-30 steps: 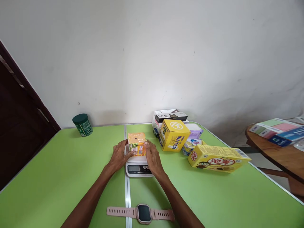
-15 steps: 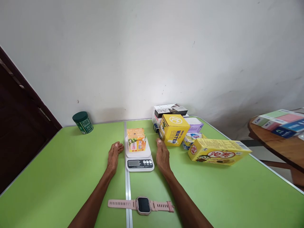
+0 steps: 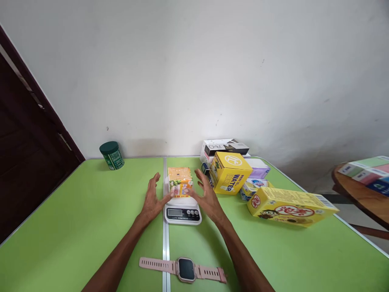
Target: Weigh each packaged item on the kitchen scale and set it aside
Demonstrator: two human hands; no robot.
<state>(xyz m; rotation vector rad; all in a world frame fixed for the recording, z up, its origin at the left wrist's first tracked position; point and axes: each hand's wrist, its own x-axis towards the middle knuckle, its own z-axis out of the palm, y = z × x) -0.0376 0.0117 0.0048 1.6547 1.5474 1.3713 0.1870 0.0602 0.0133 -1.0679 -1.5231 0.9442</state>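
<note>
An orange plastic-wrapped package [image 3: 180,175] with printed pictures sits on the white pan of a kitchen scale [image 3: 183,215]. The scale's small display looks blank. My left hand [image 3: 152,198] is at the left of the package, fingers spread and thumb reaching across its lower front corner. On the other side, my right hand [image 3: 206,196] is also spread, its thumb near the package's front right corner. Whether either thumb touches the wrapper I cannot tell. Nearer to me, a smartwatch with a pink strap [image 3: 186,269] lies stretched out flat across the table seam.
A green lidded canister [image 3: 112,155] stands at the back left. To the right are a yellow WATER box [image 3: 230,172], a long yellow box [image 3: 291,207], a white-and-black box [image 3: 226,147] and a purple-white box [image 3: 258,167]. A wooden side table [image 3: 358,190] holds more boxes.
Both hands have moved in from beside the scale toward the package, fingers spreading and thumbs turning inward. The view has shifted slightly; the objects stay in place.
</note>
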